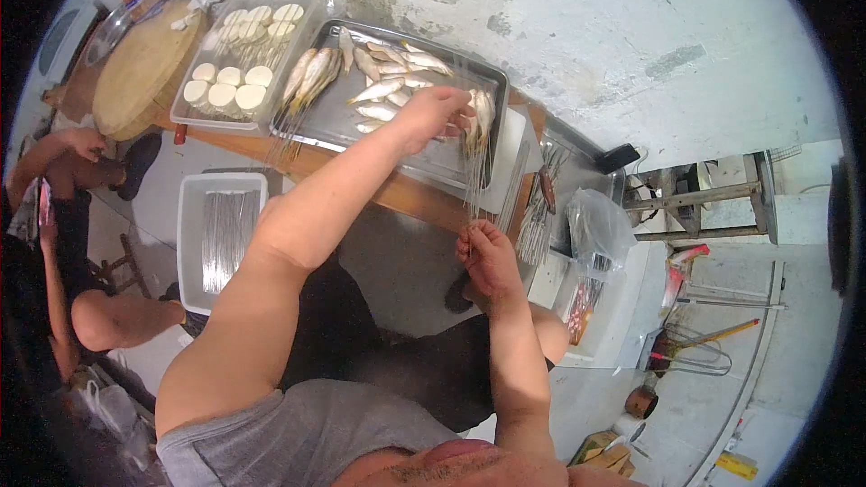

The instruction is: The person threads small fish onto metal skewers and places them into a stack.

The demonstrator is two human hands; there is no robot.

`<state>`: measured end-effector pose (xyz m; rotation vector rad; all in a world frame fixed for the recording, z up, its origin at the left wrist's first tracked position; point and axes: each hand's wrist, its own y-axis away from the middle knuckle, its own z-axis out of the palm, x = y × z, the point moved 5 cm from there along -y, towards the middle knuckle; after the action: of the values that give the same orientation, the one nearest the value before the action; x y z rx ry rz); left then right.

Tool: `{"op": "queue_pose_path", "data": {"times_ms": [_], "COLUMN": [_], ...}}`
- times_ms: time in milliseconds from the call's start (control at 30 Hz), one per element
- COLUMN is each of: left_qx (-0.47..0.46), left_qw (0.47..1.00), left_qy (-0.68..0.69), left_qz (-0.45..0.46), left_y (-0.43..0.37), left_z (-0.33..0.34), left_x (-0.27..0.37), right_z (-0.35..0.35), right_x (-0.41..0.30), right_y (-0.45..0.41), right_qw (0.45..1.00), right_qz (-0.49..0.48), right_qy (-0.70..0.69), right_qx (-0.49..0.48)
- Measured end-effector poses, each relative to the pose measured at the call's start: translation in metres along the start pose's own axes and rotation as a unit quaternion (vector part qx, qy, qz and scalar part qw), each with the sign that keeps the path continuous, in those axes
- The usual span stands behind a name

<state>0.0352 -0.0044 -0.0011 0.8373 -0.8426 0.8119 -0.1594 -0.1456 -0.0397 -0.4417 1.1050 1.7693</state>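
Observation:
My left hand (438,116) reaches over a metal tray (318,127), fingers curled beside skewered small fish (482,115) at the tray's right end. Whether a fish is inside its grasp is hidden by the fingers. Thin metal skewers (476,182) run from these fish over the tray's front edge. Below them, my right hand (488,253) pinches the lower end of a skewer between thumb and fingers. Loose silvery fish (379,90) with yellowish fins lie mid-tray. Another bunch of skewered fish (314,74) rests at the tray's left end, its skewers overhanging the front.
A clear plastic bin (260,123) holds skewered white round slices. Beside it stands a round wooden chopping block (139,74). A white tub (188,243) of metal skewers sits lower left, near a seated person (101,318). More skewers (534,237) lie right.

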Motion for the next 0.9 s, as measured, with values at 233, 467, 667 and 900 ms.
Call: {"op": "queue_pose_path", "data": {"times_ms": [233,467,667,900], "left_qx": [-0.009,-0.025,-0.01,-0.008], "left_qw": [1.0,0.999,0.999,0.998], "left_qy": [0.021,0.02,-0.038,-0.057], "left_qz": [0.007,-0.012,-0.024,-0.018], "left_y": [-0.003,0.0,-0.002,-0.009], "left_z": [-0.003,0.014,0.012,0.019], "left_x": [-0.001,-0.011,-0.019,-0.021], "right_z": [0.006,0.009,0.002,0.002], "right_x": [-0.006,-0.034,-0.033,-0.028], "right_y": [-0.012,-0.038,-0.045,-0.049], "right_qw": [0.995,0.98,0.982,0.989], "right_qz": [0.012,-0.063,-0.065,-0.057], "right_qy": [0.095,0.176,0.15,0.112], "right_qx": [0.006,0.069,0.089,0.074]}}
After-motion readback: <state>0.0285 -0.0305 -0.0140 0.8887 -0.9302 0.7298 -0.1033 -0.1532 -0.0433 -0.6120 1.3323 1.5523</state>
